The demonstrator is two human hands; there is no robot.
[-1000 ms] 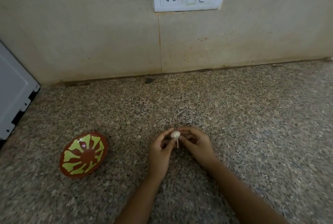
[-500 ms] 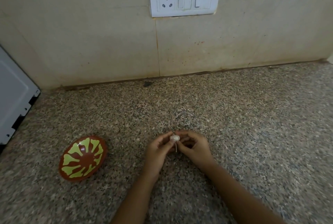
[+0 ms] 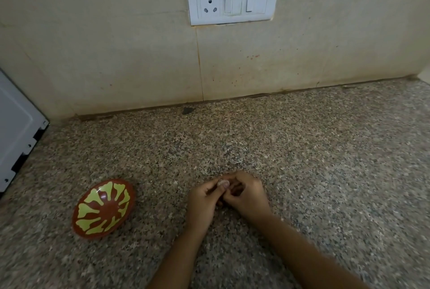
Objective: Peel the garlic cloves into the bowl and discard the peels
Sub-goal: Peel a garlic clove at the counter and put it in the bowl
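Speckled granite countertop [image 3: 325,160] is lying under both hands, which are meeting over its middle: the left hand [image 3: 202,198] and the right hand [image 3: 247,196] are curling their fingers and pinching one small pale garlic clove [image 3: 223,182] between their fingertips (only its top is peeking out above the thumbs). The brown bowl [image 3: 103,209] with yellow-green petal markings is sitting well apart to the left of the hands, while a white switch plate [image 3: 232,1] is hanging on the beige tiled wall [image 3: 116,56] behind and a white appliance [image 3: 16,125] is standing at the far left.
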